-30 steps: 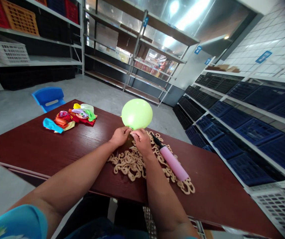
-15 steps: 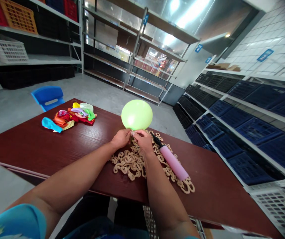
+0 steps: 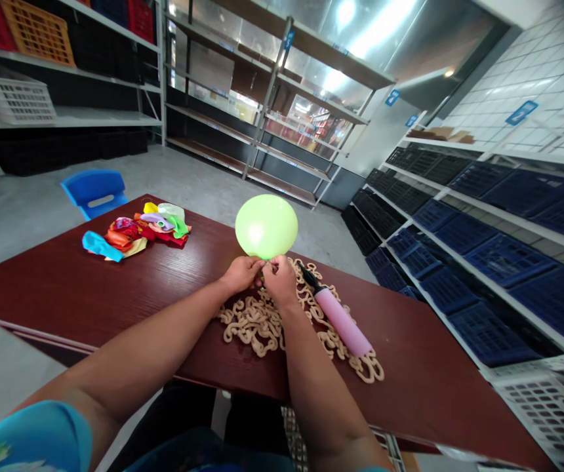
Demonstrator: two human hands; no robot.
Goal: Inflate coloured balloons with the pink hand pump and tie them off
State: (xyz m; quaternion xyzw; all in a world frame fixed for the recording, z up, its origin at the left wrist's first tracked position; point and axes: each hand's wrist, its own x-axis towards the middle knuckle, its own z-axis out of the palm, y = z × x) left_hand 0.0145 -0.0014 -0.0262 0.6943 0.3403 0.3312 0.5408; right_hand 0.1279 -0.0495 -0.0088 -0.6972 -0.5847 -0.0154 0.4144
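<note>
One inflated pale green balloon [image 3: 266,226] sits straight ahead of both hands, just beyond their fingertips and rising above them. It looks close to round, so no long axis stands out; what matters is its lower end, which points back toward the person and down into the small space where the left hand [image 3: 241,273] and the right hand [image 3: 281,278] meet. Neither is clearly nearer: the left comes to that end from the left, the right from the right. Each hand is narrowed, fingers curled in, pinching at the balloon's end; the fingers hide how much of it each one grips.

Below and around the hands, a tangle of tan looped strands [image 3: 252,324] spreads over the dark red tabletop [image 3: 178,282], reaching to the right of the right forearm. On those strands, to the right of the right hand, lies a pink pump [image 3: 343,324], its black end away from the person and its barrel slanting back rightward. Well to the left of the left hand is a heap of limp balloons [image 3: 134,229] in mixed colours, with a blue chair [image 3: 95,190] farther out. Metal shelves [image 3: 262,131] stand far ahead of both hands.
</note>
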